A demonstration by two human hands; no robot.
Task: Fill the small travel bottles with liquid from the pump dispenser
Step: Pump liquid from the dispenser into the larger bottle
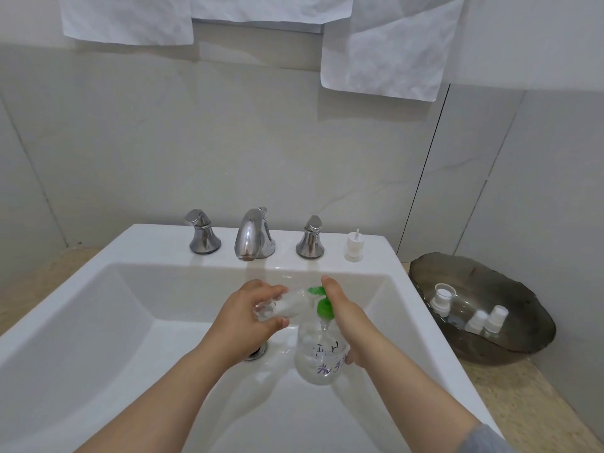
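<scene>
Over the white sink basin [98, 322], my left hand [248, 317] grips a small clear travel bottle [287, 304], tilted on its side with its mouth at the green pump nozzle. My right hand [346, 322] holds the clear pump dispenser [318, 358], which bears purple and black handwriting; the hand lies over the green pump head [325, 307], with lower fingers curled round the bottle's right side. Inside the dispenser is clear liquid. A white pump cap [353, 245] stands on the sink ledge at the right.
A chrome faucet [253, 235] with two handles [201, 232] [310, 238] stands on the back ledge. A dark glass bowl [490, 351] on the counter at right holds three small white-capped bottles [483, 320]. White cloths [385, 50] hang above. The drain [256, 353] lies below my left wrist.
</scene>
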